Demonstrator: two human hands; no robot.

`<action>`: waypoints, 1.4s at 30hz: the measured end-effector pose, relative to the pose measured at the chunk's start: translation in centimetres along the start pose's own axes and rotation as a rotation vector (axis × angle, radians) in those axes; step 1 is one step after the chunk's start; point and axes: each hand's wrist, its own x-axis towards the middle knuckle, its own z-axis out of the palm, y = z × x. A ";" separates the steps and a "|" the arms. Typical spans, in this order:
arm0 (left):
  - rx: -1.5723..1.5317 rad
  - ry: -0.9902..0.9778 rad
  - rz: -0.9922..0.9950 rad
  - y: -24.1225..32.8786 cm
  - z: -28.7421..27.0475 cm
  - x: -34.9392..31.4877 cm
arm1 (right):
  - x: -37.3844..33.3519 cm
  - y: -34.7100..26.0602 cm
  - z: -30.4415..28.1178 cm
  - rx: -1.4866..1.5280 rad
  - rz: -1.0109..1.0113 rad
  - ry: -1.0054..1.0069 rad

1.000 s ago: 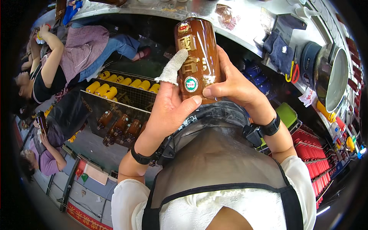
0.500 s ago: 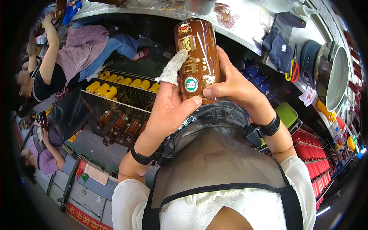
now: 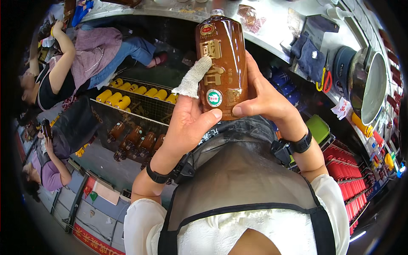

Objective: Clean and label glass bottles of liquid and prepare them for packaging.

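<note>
Head view: low grip, slip risk

Glossy brown bottle with gold lettering (image 3: 233, 46), neck (image 3: 217, 12) toward silver metal worktable (image 3: 276, 25). Left hand (image 3: 189, 121), one finger in off-white knitted cover (image 3: 193, 78), and right hand (image 3: 265, 100) grasp its lower half between them. Cover skidding on gloss could drop it; forward push could knock neck.

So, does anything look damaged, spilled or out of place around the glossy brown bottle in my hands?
No damage shows on the visible side of the glossy brown bottle in your left hand and right hand. A crumpled white paper scrap with pinkish marks looks untidy at the edge of the silvery metal table.
</note>
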 end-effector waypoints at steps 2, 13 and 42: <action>0.009 0.003 0.014 0.0 0.1 0.0 | 0.0 -0.3 0.1 -0.008 0.007 -0.003; 0.038 0.045 -0.026 -0.1 0.2 0.2 | 0.1 -0.3 0.1 -0.030 0.030 0.022; 0.037 -0.017 -0.031 0.1 -0.1 -0.1 | -0.2 -0.1 0.1 0.084 0.055 -0.011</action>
